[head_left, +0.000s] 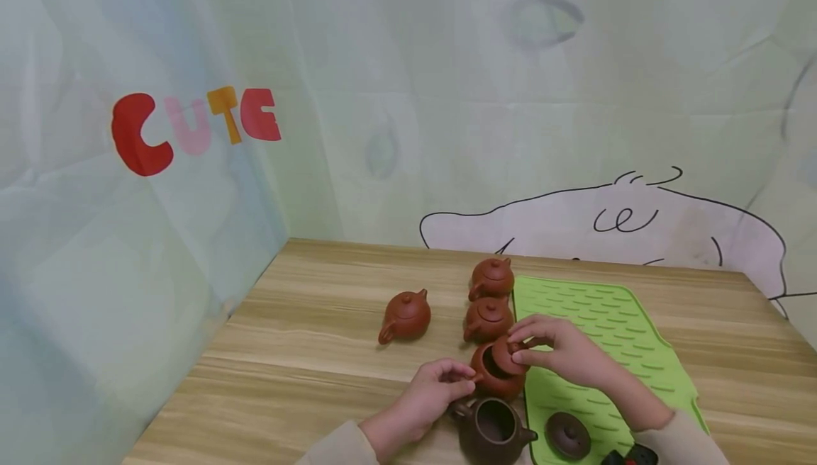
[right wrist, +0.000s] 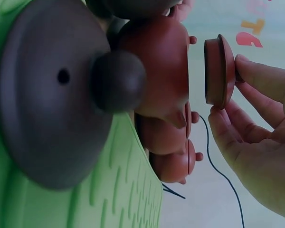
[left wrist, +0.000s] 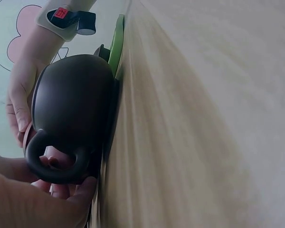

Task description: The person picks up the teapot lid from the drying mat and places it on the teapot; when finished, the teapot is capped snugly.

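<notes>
A reddish-brown clay teapot [head_left: 501,386] stands uncovered at the mat's left edge, its opening partly showing. My left hand [head_left: 439,390] pinches its handle. Over the opening, my right hand [head_left: 562,346] holds the matching lid [right wrist: 221,71] by its knob; the right wrist view shows the lid tilted and apart from the rim. Nearer me stands a dark brown teapot [head_left: 481,444], also lidless. Its handle [left wrist: 35,154] hides part of my left fingers in the left wrist view. The dark lid [head_left: 568,436] lies on the green mat [head_left: 606,323].
Beyond the uncovered pot, two lidded reddish teapots [head_left: 488,319] stand in a row along the mat. Another lidded teapot [head_left: 407,316] sits apart to the left on the wooden table [head_left: 306,351]. A printed cloth backdrop [head_left: 396,96] rises behind the table.
</notes>
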`<state>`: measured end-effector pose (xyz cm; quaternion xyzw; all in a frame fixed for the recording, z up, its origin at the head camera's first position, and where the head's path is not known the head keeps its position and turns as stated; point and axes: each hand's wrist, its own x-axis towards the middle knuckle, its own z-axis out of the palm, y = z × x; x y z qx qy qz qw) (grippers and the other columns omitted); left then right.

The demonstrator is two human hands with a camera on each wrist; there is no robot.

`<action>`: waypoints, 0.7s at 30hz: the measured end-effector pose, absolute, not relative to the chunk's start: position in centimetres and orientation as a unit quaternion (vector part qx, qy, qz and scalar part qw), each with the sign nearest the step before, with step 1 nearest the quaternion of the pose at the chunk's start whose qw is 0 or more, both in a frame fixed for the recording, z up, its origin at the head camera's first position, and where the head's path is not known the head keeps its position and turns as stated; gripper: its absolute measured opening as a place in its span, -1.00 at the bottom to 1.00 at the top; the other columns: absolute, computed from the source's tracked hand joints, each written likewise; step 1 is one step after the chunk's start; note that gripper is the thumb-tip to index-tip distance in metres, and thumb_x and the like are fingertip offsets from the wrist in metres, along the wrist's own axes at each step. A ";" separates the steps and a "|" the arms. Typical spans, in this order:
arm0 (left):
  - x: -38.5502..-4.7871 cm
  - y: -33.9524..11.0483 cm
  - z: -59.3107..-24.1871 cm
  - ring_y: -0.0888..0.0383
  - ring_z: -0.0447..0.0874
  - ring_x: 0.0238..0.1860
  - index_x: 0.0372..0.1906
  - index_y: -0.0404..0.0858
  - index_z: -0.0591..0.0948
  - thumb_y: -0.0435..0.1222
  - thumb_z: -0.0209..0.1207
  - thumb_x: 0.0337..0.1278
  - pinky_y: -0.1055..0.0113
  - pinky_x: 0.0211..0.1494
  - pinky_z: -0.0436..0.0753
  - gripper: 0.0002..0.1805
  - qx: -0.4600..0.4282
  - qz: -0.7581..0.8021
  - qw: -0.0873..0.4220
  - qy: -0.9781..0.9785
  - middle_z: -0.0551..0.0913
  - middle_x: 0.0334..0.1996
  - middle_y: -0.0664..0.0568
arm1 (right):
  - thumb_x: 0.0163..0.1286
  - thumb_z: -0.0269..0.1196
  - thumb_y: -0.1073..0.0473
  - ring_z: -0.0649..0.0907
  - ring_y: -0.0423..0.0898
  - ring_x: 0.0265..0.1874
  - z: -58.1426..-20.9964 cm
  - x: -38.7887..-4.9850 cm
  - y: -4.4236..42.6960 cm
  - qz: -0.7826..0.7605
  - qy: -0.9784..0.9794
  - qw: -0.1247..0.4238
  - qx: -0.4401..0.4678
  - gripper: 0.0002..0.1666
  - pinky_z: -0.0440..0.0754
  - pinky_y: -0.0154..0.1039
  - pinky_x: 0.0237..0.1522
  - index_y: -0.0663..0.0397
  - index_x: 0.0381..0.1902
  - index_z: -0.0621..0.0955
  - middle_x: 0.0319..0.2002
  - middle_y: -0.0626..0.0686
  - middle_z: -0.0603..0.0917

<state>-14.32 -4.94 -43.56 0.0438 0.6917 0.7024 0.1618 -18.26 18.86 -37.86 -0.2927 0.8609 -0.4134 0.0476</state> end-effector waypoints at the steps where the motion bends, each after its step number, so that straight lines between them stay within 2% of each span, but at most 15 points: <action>1: -14.3 -4.9 -43.6 0.27 0.56 -0.31 -0.12 -0.52 0.59 -0.51 0.19 0.14 0.41 -0.20 0.57 -0.80 0.044 0.702 0.161 0.692 0.64 -0.34 0.09 | 0.29 0.32 0.05 0.61 -0.08 -0.03 -37.9 -18.3 18.7 -0.413 0.861 0.050 -0.293 -0.75 0.61 -0.18 -0.05 0.02 -0.13 0.70 -0.03 0.05 0.65; 11: -14.2 -5.0 -43.4 0.26 0.56 -0.31 -0.12 -0.53 0.59 -0.50 0.19 0.15 0.41 -0.20 0.57 -0.79 0.046 0.703 0.163 0.691 0.65 -0.34 0.08 | 0.28 0.33 0.05 0.60 0.03 -0.02 -38.4 -18.5 17.8 -0.418 0.858 0.066 -0.291 -0.73 0.60 -0.13 -0.04 0.05 -0.13 0.70 -0.02 0.11 0.63; 21: -14.3 -5.0 -43.5 0.26 0.57 -0.31 -0.12 -0.53 0.58 -0.49 0.18 0.16 0.41 -0.20 0.57 -0.79 0.043 0.706 0.166 0.687 0.65 -0.35 0.07 | 0.28 0.32 0.11 0.61 0.05 -0.04 -38.5 -18.7 17.4 -0.423 0.854 0.078 -0.292 -0.74 0.62 -0.22 -0.15 0.12 -0.12 0.70 -0.02 0.16 0.63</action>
